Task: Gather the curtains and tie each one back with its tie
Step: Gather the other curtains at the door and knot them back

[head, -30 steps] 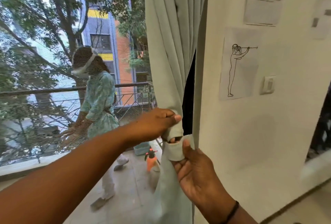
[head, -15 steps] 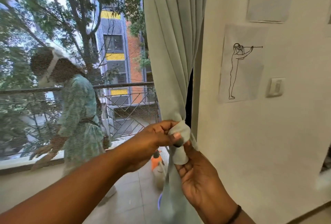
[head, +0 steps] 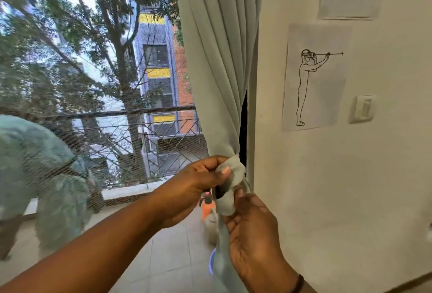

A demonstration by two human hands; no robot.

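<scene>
Both hands have risen slightly; left hand point(head: 198, 182) pinches the tie point(head: 230, 184) from above, right hand point(head: 251, 229) grips its lower end, cinching the pale curtain point(head: 217, 65) tight

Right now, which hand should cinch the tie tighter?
Left. The left hand already pinches the upper end of the tie; the right hand steadies the lower end against the gathered curtain.

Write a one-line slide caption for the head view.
Left hand and right hand pinch the fabric tie around the gathered pale curtain beside the wall.
</scene>
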